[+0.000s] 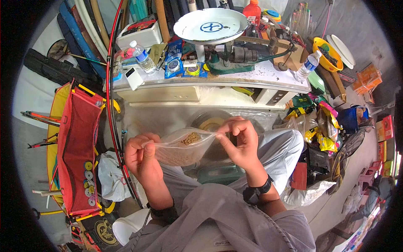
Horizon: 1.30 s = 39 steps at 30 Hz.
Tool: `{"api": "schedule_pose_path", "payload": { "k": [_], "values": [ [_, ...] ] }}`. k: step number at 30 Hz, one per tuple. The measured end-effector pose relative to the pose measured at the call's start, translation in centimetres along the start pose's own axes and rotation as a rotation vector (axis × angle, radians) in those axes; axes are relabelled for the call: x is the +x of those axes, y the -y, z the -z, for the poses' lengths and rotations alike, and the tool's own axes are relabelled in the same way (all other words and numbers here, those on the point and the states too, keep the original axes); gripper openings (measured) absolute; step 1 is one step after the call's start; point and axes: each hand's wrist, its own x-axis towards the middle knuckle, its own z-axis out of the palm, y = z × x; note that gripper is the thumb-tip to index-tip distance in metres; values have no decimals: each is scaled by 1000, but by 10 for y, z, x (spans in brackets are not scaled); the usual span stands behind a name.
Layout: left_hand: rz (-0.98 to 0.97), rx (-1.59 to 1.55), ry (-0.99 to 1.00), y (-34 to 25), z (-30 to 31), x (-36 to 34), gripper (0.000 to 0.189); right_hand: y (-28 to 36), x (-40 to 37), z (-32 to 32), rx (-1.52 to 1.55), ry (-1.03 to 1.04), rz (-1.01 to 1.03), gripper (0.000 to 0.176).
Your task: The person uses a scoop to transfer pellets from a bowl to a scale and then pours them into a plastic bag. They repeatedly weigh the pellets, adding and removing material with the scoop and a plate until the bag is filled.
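Note:
Between my two hands hangs a clear zip bag (178,152) with brown granules (192,138) inside, its mouth partly parted at the top. My left hand (145,157) pinches the bag's left upper corner between thumb and fingers. At the opposite corner, my right hand (239,140) grips the rim in the same way. Below and behind the bag, a round metal basin (210,119) is partly hidden by it. A green tray-like object (220,174) lies low between my legs, mostly covered.
Ahead, a white table (168,82) bears a scale with an enamel pan (211,26), water bottles (143,58) and a white phone-like device (134,79). Red-black rods (110,84) stand at left beside a red fabric rack (77,155). Colourful packets (325,126) pile up at right.

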Motion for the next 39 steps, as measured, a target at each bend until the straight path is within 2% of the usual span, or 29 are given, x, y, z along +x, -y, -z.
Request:
{"api": "schedule_pose_path", "payload": {
  "k": [7,17,19,26,28,32,34,37,39],
  "values": [
    [-15,-5,-3,-1,-1,0,21,3,-2,0,382,16,-189,33],
    [22,-12,3,0,-4,-5,19,6,2,-1,224,94,-206,33],
    [5,-13,9,0,-4,-4,19,3,-1,-4,248,36,-257,35],
    [17,-26,8,-2,-4,-4,19,4,-3,-8,211,-72,-206,36],
    [38,-48,-2,-1,-5,-4,20,3,-6,-7,183,-110,-312,35],
    [48,-24,-10,-1,-7,-5,20,8,-1,-1,31,-16,-283,34],
    [40,-44,7,0,-7,-5,20,14,8,0,12,83,-168,32],
    [58,-52,20,-1,-8,-6,19,16,11,2,-28,118,-69,32],
    [60,-53,18,-1,-7,-6,19,16,12,4,-40,130,-65,31]
  ]
}}
